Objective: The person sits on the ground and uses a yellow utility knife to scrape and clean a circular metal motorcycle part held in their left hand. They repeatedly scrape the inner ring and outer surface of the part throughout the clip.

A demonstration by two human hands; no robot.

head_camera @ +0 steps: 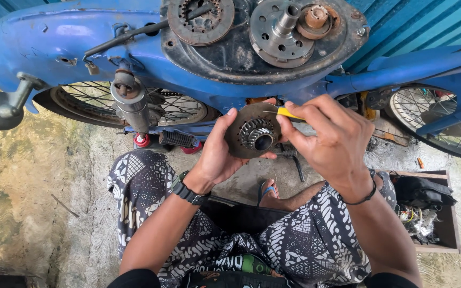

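Observation:
My left hand [217, 154] grips a round, rusty-brown clutch disc [249, 132] with a toothed hub and a centre hole. It holds the disc up in front of the motorcycle. My right hand [329, 141] pinches a thin yellow-handled tool [288, 113] whose tip rests against the disc's upper edge. Above both hands lies the blue motorcycle's open engine case [241, 53], with a round plate [200, 20] on the left and a hub with a protruding shaft [281, 32] on the right.
The blue motorcycle frame [54, 42] spans the top, spoked wheels at the left [81, 98] and right [433, 120]. A wooden box [446, 213] of wires and a dark cloth sits at the right. My patterned-trousered knees and a sandalled foot [268, 189] are below.

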